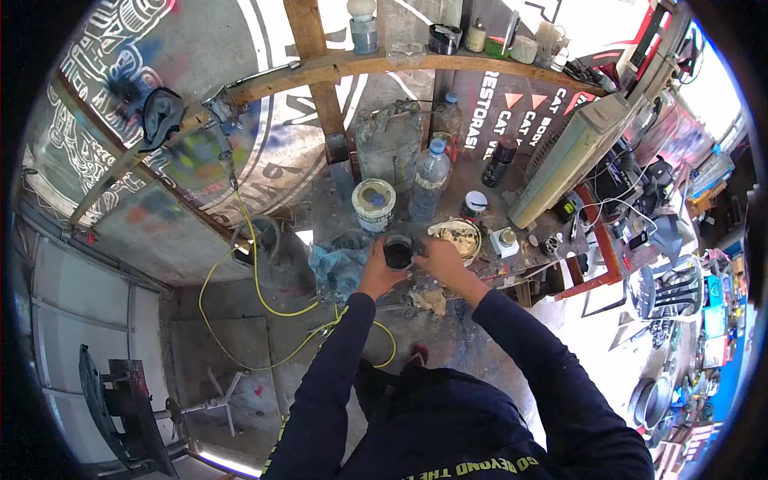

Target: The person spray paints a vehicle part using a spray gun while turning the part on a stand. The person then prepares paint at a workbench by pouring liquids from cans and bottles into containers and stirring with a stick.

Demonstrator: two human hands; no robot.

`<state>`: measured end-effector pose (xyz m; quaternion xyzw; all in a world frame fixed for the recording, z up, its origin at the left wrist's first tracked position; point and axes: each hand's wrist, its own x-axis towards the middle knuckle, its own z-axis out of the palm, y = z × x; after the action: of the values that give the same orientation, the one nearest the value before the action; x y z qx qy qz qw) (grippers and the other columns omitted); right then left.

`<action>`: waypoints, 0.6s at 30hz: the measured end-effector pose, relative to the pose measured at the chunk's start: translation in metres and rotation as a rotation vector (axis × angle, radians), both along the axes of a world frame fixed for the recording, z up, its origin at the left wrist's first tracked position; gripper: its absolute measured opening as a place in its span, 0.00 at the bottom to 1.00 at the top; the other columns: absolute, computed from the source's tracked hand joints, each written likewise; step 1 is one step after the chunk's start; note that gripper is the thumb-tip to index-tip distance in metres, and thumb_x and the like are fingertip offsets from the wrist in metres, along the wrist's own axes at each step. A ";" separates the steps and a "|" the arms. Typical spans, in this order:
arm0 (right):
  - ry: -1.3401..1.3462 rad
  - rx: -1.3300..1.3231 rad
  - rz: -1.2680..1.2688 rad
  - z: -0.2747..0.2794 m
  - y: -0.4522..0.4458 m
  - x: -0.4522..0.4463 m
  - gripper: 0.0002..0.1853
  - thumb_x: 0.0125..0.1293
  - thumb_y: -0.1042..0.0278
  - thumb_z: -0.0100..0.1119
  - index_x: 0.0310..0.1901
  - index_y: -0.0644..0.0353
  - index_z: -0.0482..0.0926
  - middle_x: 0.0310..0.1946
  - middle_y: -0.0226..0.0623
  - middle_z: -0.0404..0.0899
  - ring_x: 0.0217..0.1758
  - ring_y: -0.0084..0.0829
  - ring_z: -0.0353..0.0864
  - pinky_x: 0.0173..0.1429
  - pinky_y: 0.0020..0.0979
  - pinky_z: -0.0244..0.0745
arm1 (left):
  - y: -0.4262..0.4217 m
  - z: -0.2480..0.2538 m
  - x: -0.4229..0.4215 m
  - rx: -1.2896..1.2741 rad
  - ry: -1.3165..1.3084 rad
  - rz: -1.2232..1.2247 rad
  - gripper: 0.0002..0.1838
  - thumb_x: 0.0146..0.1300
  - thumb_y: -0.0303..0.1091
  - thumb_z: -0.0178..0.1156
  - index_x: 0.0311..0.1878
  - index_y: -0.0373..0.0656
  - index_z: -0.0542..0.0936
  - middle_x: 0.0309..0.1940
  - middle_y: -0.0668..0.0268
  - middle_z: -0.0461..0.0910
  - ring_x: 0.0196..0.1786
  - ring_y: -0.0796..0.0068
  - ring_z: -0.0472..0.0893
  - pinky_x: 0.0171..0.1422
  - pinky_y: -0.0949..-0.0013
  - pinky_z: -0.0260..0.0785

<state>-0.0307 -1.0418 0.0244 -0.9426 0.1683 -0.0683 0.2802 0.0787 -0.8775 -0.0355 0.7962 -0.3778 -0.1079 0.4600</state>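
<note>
Near the bench's front edge, a small dark cup (398, 252) is held between both hands. My left hand (381, 270) wraps round its left side, while my right hand (441, 261) has its fingers closed at the right rim. The cup looks dark inside; its contents cannot be made out. Just behind it stands a white tub (374, 205). A clear plastic bottle (429, 182) with a blue cap is upright beside the tub. Right of the cup lies a round stained lid or dish (458, 238), partly behind my right hand. A blue cloth (336, 269) lies left of my left hand.
A jar with a white lid (474, 203), a black spray can (500, 158) and a small white container (505, 241) stand to the right on the bench. Behind the tub is a grey canister (389, 148). A yellow hose (258, 282) loops down at the left.
</note>
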 end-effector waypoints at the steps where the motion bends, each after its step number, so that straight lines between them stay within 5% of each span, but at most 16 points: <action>1: -0.036 0.018 0.012 0.007 0.000 -0.003 0.16 0.58 0.62 0.64 0.44 0.62 0.83 0.36 0.51 0.83 0.42 0.53 0.83 0.47 0.47 0.78 | 0.001 0.001 -0.001 0.029 0.012 -0.017 0.57 0.40 0.37 0.81 0.71 0.33 0.57 0.62 0.44 0.67 0.64 0.43 0.71 0.68 0.52 0.67; 9: -0.201 -0.188 0.060 0.012 -0.046 -0.008 0.19 0.56 0.62 0.67 0.48 0.59 0.81 0.41 0.49 0.82 0.45 0.52 0.82 0.55 0.47 0.76 | 0.004 0.019 -0.006 0.222 0.068 -0.054 0.66 0.43 0.43 0.81 0.78 0.37 0.46 0.72 0.40 0.57 0.72 0.40 0.63 0.75 0.50 0.61; 18: -0.061 -0.193 0.063 -0.006 0.003 0.022 0.12 0.67 0.60 0.56 0.35 0.61 0.80 0.39 0.51 0.82 0.40 0.53 0.83 0.46 0.50 0.78 | -0.001 0.013 -0.011 0.269 -0.159 0.026 0.56 0.47 0.47 0.79 0.74 0.34 0.58 0.69 0.41 0.64 0.73 0.40 0.62 0.75 0.48 0.59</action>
<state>-0.0086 -1.0384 0.0187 -0.9675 0.1225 -0.1040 0.1953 0.0681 -0.8781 -0.0221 0.8615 -0.3848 -0.0883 0.3193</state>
